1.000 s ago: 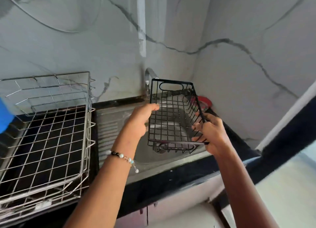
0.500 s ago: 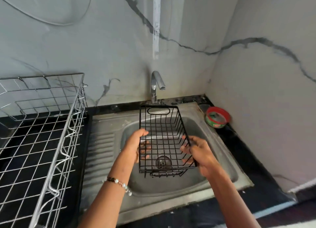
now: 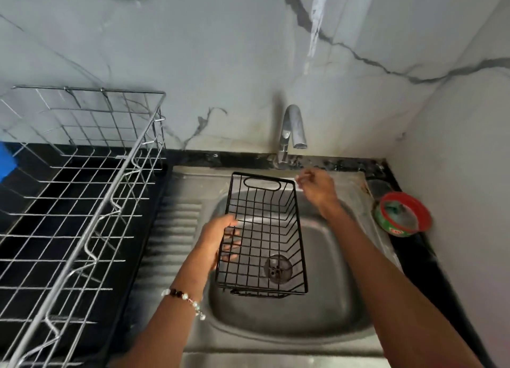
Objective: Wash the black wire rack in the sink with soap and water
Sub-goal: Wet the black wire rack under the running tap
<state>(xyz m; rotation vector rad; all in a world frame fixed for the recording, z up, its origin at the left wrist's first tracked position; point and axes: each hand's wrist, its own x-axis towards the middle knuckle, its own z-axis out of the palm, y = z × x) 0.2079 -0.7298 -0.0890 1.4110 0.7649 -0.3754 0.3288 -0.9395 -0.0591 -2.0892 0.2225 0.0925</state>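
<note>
Black wire rack [image 3: 263, 235] is held over the sink [image 3: 325, 298] basin by left hand [image 3: 218, 240] fingers grasping its side; right hand [image 3: 317, 186], loosely curled and empty, is raised near the tap [image 3: 292, 130]; no water or soap is seen, so washing is judged unstarted.

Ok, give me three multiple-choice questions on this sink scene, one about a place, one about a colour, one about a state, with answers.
1. Where is the red-rimmed tub?
A. on the counter right of the sink
B. inside the silver dish rack
C. under the tap

2. What colour is the wire rack held over the basin?
A. silver
B. black
C. blue

3. Which of the hands grip the wire rack?
A. both
B. right only
C. left only

Answers: 1 A, it sits by the corner wall. 2 B, its wires are black. 3 C, the left hand holds its side while the right hand is off it, near the tap.
</note>
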